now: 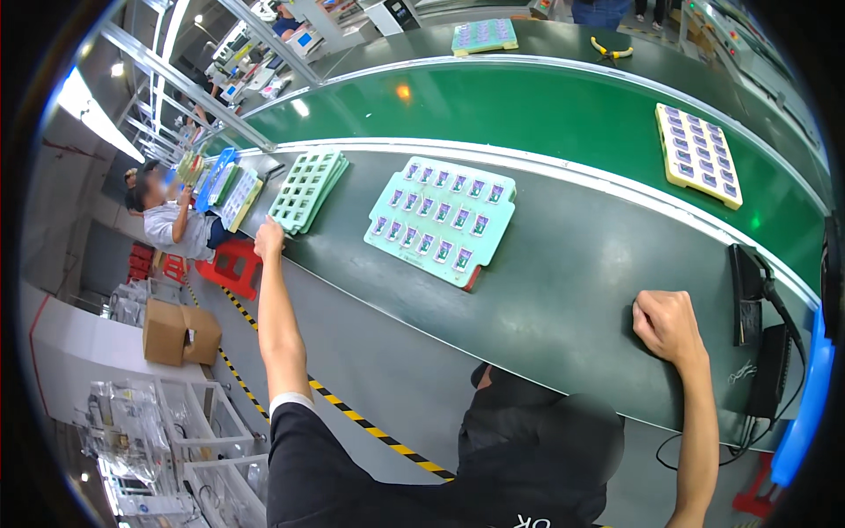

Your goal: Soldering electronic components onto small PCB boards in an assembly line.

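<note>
Left hand [269, 238] is bordering the tray stack [308, 189], pinch indeterminable from here; right hand [671, 326] is resting clenched, presumably bracing.

Grey floor [387, 363], striped tape [378, 432], long lamp [99, 119]

The left hand [269, 238] touches the stack of green trays [307, 194]

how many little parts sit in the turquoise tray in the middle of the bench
18 parts, in three rows of six: far, middle and near rows of the turquoise tray. None looks hidden.
</note>
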The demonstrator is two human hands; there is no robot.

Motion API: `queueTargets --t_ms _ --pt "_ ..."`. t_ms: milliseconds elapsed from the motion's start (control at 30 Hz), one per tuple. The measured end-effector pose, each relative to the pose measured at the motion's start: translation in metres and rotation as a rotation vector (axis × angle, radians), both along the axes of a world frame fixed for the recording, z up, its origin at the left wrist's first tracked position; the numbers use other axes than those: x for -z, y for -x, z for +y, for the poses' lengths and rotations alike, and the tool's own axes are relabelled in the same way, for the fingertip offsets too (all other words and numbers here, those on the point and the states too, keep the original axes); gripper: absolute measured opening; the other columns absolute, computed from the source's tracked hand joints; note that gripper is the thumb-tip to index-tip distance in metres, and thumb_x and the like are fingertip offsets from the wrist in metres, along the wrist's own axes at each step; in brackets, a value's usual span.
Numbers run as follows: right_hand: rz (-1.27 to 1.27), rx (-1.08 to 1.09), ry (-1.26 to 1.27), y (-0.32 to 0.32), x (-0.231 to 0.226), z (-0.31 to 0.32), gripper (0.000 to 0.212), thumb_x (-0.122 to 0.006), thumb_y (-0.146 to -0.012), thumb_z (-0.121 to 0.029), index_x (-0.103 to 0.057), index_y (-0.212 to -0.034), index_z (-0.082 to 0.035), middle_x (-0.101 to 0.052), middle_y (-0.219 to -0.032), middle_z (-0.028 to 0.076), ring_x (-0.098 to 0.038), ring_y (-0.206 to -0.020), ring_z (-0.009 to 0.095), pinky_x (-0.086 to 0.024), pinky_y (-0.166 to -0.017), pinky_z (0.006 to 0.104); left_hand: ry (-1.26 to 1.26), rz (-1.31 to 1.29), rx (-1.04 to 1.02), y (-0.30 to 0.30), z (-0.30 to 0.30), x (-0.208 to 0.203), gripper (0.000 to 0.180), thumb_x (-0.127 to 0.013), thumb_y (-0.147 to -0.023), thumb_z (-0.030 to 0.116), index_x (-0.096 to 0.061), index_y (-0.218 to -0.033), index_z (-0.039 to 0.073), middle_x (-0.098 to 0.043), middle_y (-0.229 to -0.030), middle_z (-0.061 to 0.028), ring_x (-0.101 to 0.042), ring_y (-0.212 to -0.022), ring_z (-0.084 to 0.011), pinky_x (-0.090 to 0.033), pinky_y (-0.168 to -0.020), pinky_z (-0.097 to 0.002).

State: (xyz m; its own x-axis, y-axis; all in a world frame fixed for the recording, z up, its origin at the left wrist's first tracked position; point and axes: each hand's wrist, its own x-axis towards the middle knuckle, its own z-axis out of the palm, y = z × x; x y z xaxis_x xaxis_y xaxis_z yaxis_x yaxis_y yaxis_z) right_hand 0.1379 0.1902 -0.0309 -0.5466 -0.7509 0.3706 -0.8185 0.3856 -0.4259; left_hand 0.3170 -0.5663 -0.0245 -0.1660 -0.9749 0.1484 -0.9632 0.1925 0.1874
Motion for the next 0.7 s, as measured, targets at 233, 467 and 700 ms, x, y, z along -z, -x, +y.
queueTargets --t_ms 233,467,700 --pt "0.046 -0.033 0.028 0.0 -0.001 -0.008 0.015 -0.062 -0.07 -0.004 -0.048 -0.064 -0.003 -0.05 -0.057 0.012 -0.051 -0.051 0.032 -0.038 -0.047 0.0415 -0.067 0.334 0.812 0.049 0.083 -0.025 0.052 -0.045 -0.101 0.047 -0.066 -0.109 0.0 -0.068 -0.095 -0.0134 -0.068 -0.084 -0.0314 -0.054 -0.072 -0.0454" --pt "0.062 -0.067 0.003 0.001 0.001 -0.01 0.013 -0.063 -0.07 -0.006 -0.05 -0.065 -0.004 -0.053 -0.059 0.011 -0.054 -0.053 0.031 -0.041 -0.048 0.0414 -0.631 0.403 1.086 0.13 0.19 0.001 0.045 -0.059 -0.098 0.04 -0.07 -0.109 -0.002 -0.067 -0.097 0.0005 -0.056 -0.092 -0.0067 -0.042 -0.083 -0.0222" --pt "0.029 -0.042 0.049 -0.002 -0.003 -0.018 0.012 -0.062 -0.076 -0.008 -0.052 -0.07 -0.004 -0.057 -0.063 0.013 -0.057 -0.058 0.035 -0.044 -0.051 0.0441 -0.787 0.314 1.206 0.174 0.238 -0.012 0.039 -0.065 -0.096 0.034 -0.07 -0.117 0.001 -0.068 -0.102 -0.0005 -0.057 -0.096 -0.0075 -0.045 -0.086 -0.0249"
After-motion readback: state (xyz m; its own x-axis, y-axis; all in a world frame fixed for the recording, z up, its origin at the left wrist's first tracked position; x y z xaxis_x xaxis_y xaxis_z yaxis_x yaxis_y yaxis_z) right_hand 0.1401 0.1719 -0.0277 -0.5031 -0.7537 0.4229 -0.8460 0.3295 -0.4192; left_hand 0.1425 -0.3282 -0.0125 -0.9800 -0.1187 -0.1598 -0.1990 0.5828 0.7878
